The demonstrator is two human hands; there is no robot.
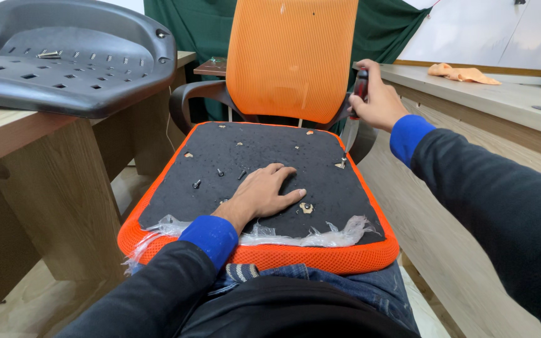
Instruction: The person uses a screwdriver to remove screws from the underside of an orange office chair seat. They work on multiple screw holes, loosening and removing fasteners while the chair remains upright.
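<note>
An upturned orange chair seat cushion [320, 258] rests on my lap, its black underside [264, 156] facing up. My left hand [263, 193] lies flat on that black surface, fingers spread, holding nothing. Loose screws [196, 184] lie on the black surface to the hand's left. My right hand [376, 99] grips a screwdriver [353, 119] by its dark and red handle, the shaft pointing down to a screw [342, 164] near the cushion's right edge. The orange mesh backrest [290, 56] stands behind the cushion.
A grey plastic seat shell [64, 59] lies on the wooden desk [7, 134] at left, with a screw on it. A wooden bench [502, 112] runs along the right with an orange cloth [461, 74]. Torn clear plastic [308, 236] fringes the cushion's near edge.
</note>
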